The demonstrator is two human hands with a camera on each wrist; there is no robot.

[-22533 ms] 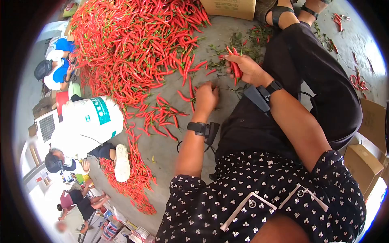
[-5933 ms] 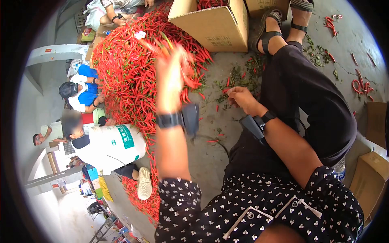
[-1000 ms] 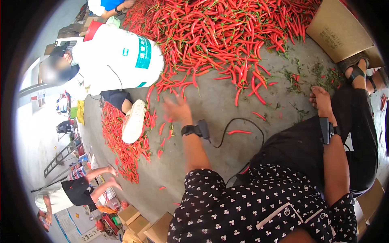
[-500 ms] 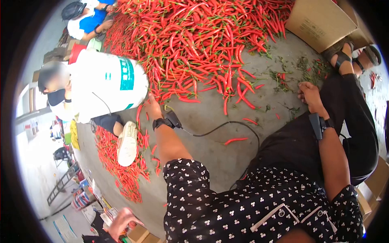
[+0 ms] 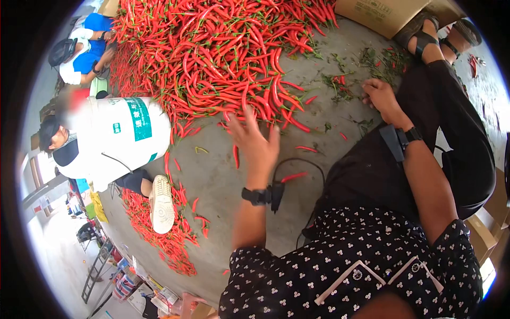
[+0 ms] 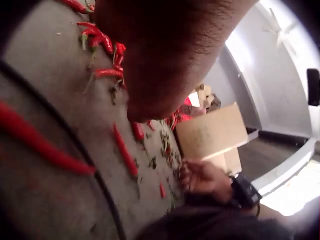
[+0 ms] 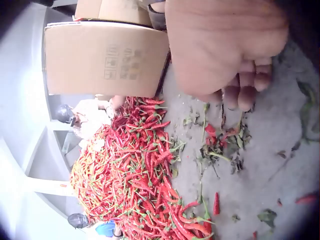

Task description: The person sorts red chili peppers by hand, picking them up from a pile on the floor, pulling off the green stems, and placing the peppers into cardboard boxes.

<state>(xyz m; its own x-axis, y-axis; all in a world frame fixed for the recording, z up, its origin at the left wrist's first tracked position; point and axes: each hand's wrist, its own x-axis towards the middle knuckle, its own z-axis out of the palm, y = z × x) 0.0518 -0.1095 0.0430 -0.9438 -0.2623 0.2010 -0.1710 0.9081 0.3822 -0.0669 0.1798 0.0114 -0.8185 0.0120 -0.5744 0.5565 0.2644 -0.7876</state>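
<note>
My left hand (image 5: 257, 143), fingers spread and holding nothing, is above the concrete floor at the near edge of a large heap of red chili peppers (image 5: 212, 64). A single chili (image 5: 236, 156) lies beside its fingers. In the left wrist view the hand (image 6: 165, 60) is a dark blur over scattered chilies (image 6: 125, 151). My right hand (image 5: 381, 97) hangs by the dark trouser leg with loosely curled fingers. Its palm (image 7: 225, 45) appears bare in the right wrist view, over leafy stem scraps (image 7: 220, 147) on the floor.
A cardboard box (image 5: 372, 15) stands past the heap, near sandaled feet (image 5: 427, 45). To the left, a person sits behind a white bucket (image 5: 119, 127) with a green label; a smaller chili heap (image 5: 154, 218) surrounds their shoe (image 5: 162, 204). A black cable (image 5: 311, 160) loops across the floor.
My left hand has moved from beside the white bucket rightward to the heap's near edge, fingers spreading. My right hand, which held chilies much earlier, is bare; it keeps by the leg. The head view has shifted.
</note>
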